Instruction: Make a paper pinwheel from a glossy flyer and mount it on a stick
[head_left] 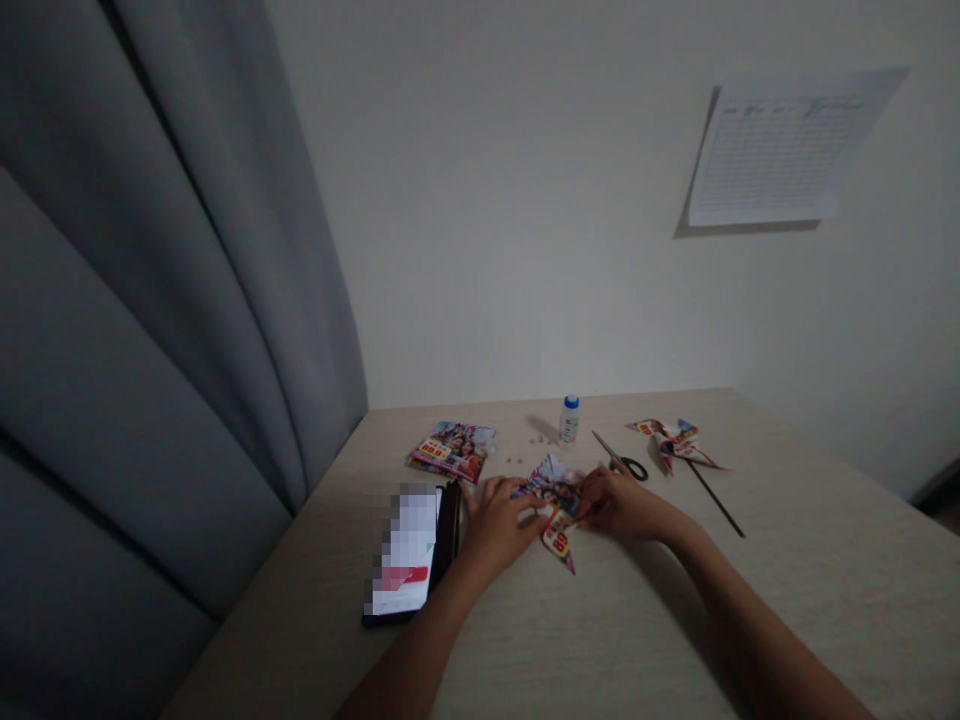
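Paper (556, 488) lay on the table (585, 640); I saw the left hand (498, 520), fingers loosely spread, touching it and the right hand (616, 502) pinching its edge. Beyond stood a capped bottle (569, 422), contents unclear to me.

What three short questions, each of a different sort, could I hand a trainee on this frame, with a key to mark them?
1. True or false: the phone lies farther left than the scissors.
2. Fill in the colour: the small bottle has a ____ cap.
3. Which thing are the left hand and the right hand both touching?
A) the scissors
B) the printed paper between them
C) the small bottle

Key: 1. True. 2. Blue. 3. B.
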